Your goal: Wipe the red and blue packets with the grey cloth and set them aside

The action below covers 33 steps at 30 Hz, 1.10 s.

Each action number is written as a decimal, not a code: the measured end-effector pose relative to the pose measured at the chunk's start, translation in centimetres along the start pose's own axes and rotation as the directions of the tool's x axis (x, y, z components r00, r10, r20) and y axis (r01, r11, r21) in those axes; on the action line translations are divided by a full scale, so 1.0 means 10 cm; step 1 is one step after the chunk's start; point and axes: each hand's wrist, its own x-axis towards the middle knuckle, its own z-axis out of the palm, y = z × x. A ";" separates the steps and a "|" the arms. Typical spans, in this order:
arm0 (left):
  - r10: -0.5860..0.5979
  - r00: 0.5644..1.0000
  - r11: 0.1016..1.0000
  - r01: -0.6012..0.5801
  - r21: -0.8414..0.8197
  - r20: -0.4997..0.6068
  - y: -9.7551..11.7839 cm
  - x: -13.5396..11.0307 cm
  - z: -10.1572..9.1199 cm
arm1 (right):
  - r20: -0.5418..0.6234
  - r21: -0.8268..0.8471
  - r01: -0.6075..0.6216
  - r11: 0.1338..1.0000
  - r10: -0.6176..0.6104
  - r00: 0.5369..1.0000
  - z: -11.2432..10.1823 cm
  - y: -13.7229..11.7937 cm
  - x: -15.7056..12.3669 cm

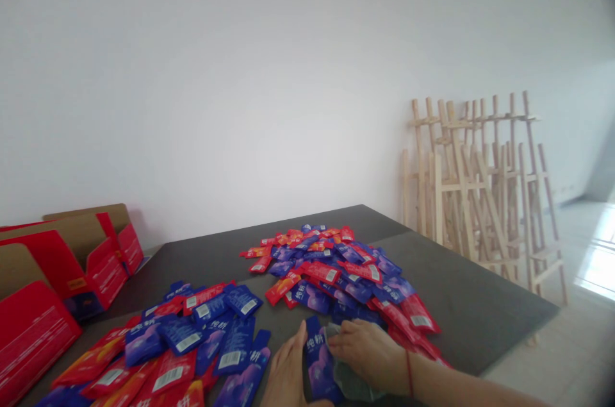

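Blue sachet (318, 362) | upright between hands | left (288, 372) beside, right (368, 352) touching

left hand (287, 372) cut off below, red boxes (29, 330) cropped left, sachet print unreadable

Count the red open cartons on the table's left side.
3 cartons: front one at the left edge, middle behind it, rear nearest the wall. More may lie out of frame.

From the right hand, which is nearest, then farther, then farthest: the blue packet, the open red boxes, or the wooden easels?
1. Blue packet, touching the right hand, bottom centre.
2. Open red boxes, far left on the table.
3. Wooden easels, against the wall, far right.
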 end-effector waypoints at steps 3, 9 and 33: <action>-0.002 1.000 1.000 0.002 -0.010 0.000 0.00 0.00 -0.01 | 0.026 -0.032 -0.092 0.995 0.093 0.995 0.02 0.04 0.24; -0.007 1.000 1.000 0.007 -0.027 -0.008 0.00 0.00 -0.01 | -0.009 -0.050 -0.035 0.998 0.035 0.999 0.04 0.02 0.24; -0.008 0.995 0.917 -0.034 0.397 0.103 0.73 0.26 -0.01 | -0.286 0.468 -0.149 0.871 0.309 0.907 0.16 0.03 -0.20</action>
